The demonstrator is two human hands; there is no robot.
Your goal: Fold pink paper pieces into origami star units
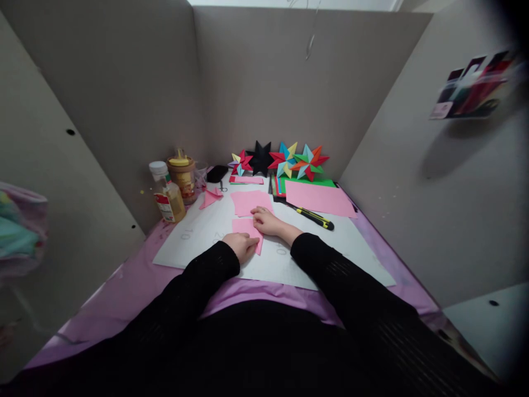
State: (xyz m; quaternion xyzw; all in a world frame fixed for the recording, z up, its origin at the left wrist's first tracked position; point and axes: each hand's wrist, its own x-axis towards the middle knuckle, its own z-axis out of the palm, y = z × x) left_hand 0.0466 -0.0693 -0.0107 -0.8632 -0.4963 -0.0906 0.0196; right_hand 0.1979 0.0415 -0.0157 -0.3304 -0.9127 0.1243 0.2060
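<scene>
A small pink paper piece (246,227) lies on the white mat (198,242) in front of me. My left hand (242,246) rests on its near edge with the fingers curled and pressed down on it. My right hand (268,221) lies on the paper's far right edge, fingers together and flat against it. A second pink square (248,202) sits just beyond the hands.
A glue bottle (167,193) and a jar (182,175) stand at the left. A folded pink unit (210,197) lies near them. Several paper stars (285,159) lean on the back wall. A large pink sheet (318,198) and a yellow-black utility knife (314,216) lie at the right.
</scene>
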